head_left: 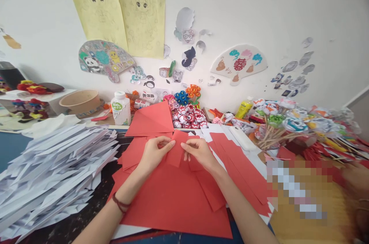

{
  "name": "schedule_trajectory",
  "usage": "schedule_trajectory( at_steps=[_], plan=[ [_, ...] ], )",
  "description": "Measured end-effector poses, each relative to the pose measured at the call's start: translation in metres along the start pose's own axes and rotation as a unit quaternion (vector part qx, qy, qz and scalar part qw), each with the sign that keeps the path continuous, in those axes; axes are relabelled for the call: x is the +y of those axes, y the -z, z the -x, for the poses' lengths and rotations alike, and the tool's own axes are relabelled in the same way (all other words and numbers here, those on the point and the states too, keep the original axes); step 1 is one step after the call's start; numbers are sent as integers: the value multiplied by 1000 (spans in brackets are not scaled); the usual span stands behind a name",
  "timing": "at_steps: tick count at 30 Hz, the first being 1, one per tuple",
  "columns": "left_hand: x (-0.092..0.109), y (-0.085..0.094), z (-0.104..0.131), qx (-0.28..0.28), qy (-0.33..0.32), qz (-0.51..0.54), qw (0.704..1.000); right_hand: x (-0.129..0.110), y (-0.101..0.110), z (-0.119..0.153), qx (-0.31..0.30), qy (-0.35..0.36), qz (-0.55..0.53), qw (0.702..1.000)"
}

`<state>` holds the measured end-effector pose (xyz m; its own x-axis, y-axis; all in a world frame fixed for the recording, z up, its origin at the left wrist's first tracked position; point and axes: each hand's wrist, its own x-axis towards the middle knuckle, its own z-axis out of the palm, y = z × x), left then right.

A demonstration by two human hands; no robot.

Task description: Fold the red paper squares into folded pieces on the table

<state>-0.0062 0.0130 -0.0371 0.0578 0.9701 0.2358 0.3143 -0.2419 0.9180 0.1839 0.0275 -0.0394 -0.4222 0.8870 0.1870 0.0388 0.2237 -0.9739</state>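
A small strip of red paper (176,151) is held up between my two hands, over a large red sheet (170,201). My left hand (158,151) pinches its left edge between thumb and forefinger, a dark braided band round the wrist. On the other edge, my right hand (198,153) pinches it the same way, its lower fingers curled behind. Cut red strips (238,167) lie to the right on white paper, and a red sheet (152,119) leans behind my hands.
Folded white paper strips (57,171) are heaped at the left. At the back stand a white bottle (120,108), a red-and-white folded paper cluster (190,117) and a yellow bottle (244,108). Paper flowers on sticks (276,128) lie right. Another person's hand (356,178) shows at the right edge.
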Motion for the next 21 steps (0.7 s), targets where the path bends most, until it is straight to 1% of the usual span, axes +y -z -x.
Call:
schedule_trajectory(
  at_steps=[11, 21],
  plan=[
    [10, -1, 2, -17, 33, 74, 997, -1, 1, 1, -3, 7, 1, 1000],
    [8, 1, 1, -28, 34, 79, 996, -1, 3, 1, -14, 15, 8, 1000]
  ],
)
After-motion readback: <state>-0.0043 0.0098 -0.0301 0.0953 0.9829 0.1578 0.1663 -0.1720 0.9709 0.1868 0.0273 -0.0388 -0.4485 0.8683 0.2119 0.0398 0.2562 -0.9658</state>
